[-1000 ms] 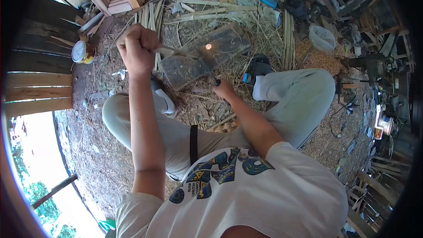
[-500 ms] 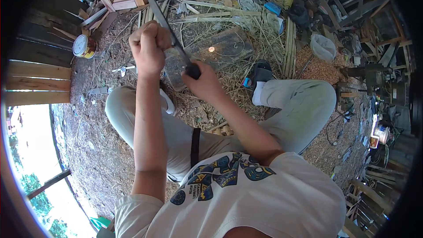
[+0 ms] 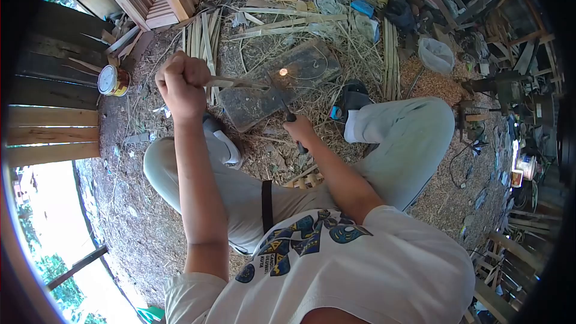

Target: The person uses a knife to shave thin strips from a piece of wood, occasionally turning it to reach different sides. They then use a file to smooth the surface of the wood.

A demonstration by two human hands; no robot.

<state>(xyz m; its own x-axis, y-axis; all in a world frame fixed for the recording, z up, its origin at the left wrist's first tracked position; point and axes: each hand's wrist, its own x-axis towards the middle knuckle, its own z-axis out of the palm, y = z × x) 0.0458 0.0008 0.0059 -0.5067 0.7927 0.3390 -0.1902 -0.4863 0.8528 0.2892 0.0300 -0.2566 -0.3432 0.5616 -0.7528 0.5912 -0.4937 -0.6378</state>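
Bamboo strip (image 3: 231, 82) clenched in left hand (image 3: 180, 84); right hand (image 3: 299, 129) grips knife (image 3: 282, 103) over stone slab's (image 3: 300, 63) edge.

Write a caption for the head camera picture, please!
Left hand grips a thin pale bamboo strip while the right hand chops it with a dark-handled knife over a flat grey slab.

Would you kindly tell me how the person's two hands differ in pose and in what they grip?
The left hand is raised in a fist around a thin bamboo strip; the right hand sits lower, gripping a knife by its dark handle. The left arm is stretched out, the right bent. Both are closed.
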